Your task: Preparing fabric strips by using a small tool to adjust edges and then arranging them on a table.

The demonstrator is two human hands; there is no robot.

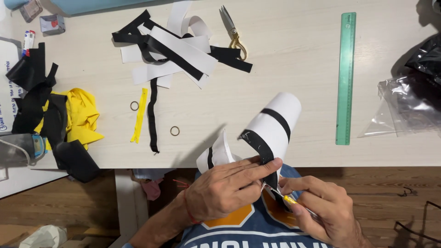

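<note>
My left hand (225,189) pinches a curled white fabric strip (275,120) with a black band (262,148) laid across it, held just over the near table edge. My right hand (321,209) grips a small tool with a yellow handle and a thin metal tip (281,195), its point touching the black band right by my left fingertips. Another white piece (219,154) curls up beside my left hand.
On the pale table (298,64) lie a heap of black and white strips (174,48), gold-handled scissors (234,33), a green ruler (345,78), a yellow zipper (139,115), a black zipper (152,117), two metal rings (175,131), yellow and black cloth (69,119) and a clear plastic bag (409,108).
</note>
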